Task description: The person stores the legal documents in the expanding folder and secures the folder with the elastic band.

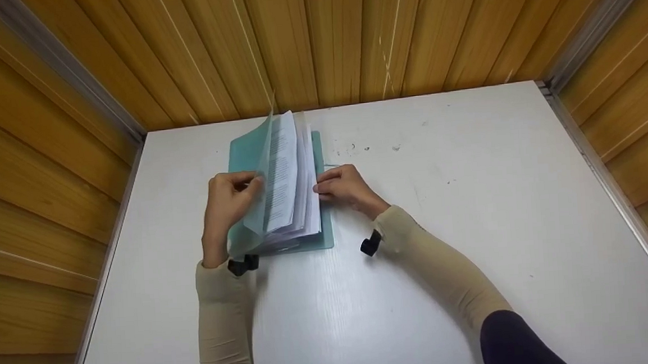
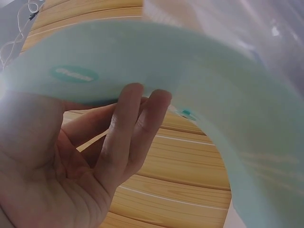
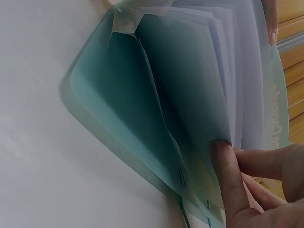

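A translucent green plastic document folder (image 1: 243, 150) stands partly opened on the white table, with printed papers (image 1: 284, 187) between its covers. My left hand (image 1: 229, 202) pinches the front cover, which bends away to the left. In the left wrist view that cover (image 2: 199, 61) arches over the hand (image 2: 99, 161), and a small oval label shows on it. At the right edge of the papers, my right hand (image 1: 349, 185) pinches some sheets between thumb and fingers. The right wrist view shows the fingers (image 3: 225, 166) on the sheet edges, with the back cover (image 3: 109, 95) spread below.
The white table (image 1: 446, 242) extends around the folder, with small dark marks on its far part. Wood-patterned panels (image 1: 338, 40) enclose it at the back and sides. A thin green elastic cord (image 3: 184, 213) hangs at the folder's edge.
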The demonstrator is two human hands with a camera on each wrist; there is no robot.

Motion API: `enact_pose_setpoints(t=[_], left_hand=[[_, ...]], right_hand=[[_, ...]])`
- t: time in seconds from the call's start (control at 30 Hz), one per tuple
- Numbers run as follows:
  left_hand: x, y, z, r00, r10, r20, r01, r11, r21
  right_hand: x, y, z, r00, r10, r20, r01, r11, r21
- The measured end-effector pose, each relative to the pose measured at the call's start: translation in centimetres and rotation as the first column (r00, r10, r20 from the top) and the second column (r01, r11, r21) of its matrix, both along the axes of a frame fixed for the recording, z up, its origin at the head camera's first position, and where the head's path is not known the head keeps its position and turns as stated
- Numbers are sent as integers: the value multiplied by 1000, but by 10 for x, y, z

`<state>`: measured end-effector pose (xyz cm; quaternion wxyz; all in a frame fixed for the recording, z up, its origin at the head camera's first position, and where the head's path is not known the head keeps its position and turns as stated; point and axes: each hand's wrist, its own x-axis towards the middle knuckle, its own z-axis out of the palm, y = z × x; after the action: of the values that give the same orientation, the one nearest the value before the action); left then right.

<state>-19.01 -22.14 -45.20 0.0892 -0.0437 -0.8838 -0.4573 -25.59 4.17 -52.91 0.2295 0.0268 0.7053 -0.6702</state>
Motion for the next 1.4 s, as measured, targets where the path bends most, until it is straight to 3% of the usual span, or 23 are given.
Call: enact_pose_setpoints(t=[0.33,0.77,1.4], left_hand=[[0,0,-2,1000,0,-31,0,1000,-3],[0,3,-1,1000,8,8,-8,1000,-15],[-3,19,-7,998,22,53,-19,998,-58]], right_hand=[[0,-8,-5,1000,20,-18,-20,1000,13],[1,-18,-6,1000,24,-14,-24,999,24],[6,8,-5,998,45,34,-43,997,-64]])
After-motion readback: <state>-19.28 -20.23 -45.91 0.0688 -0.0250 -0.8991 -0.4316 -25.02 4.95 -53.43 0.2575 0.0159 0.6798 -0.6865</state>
